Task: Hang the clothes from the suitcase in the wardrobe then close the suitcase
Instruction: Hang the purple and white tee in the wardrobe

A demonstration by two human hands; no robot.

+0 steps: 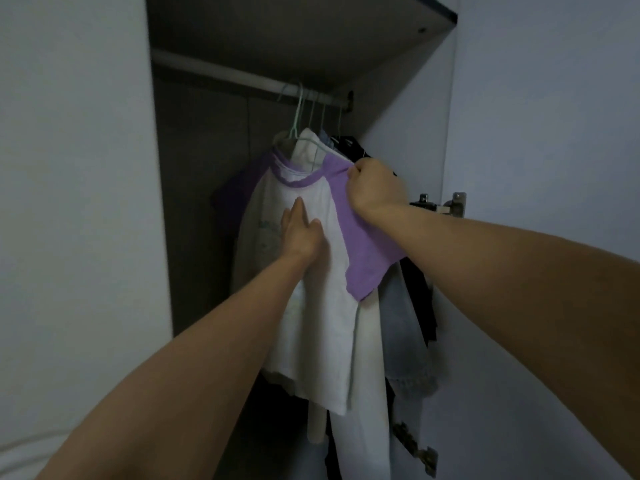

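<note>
White with purple raglan sleeves, the T-shirt [322, 271] hangs on a pale green hanger [298, 128] from the wardrobe rail [242, 76] at the centre of the frame. The left hand [301, 233] lies flat on its chest, fingers straight and close together, pointing up toward the collar. The right hand [375, 188] grips the purple shoulder seam at the sleeve's top, fingers curled tight around the fabric. Behind, toward the right, hang a white garment [370, 375], pale denim [403, 334] and dark clothes [420, 299]. A door hinge [446, 206] sits at right.
</note>
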